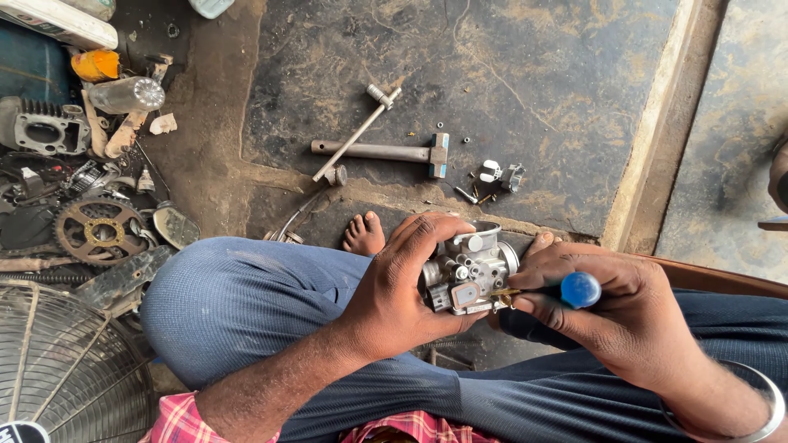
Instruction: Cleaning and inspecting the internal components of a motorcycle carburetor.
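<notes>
A silver metal carburettor [469,273] is held over my lap, gripped from the left by my left hand [398,283]. To its right, my right hand [611,308] grips a screwdriver with a blue handle [579,289]. The screwdriver's brass-coloured tip touches the carburettor's right side. I sit cross-legged in blue trousers, a bare foot [364,234] showing beyond my knee.
On the dark floor ahead lie a hammer [386,152], a T-handle wrench [357,135], and small screws and fittings [497,176]. At left sit a sprocket [97,230], an engine cylinder [41,127] and scrap parts. A fan grille [57,361] is at lower left.
</notes>
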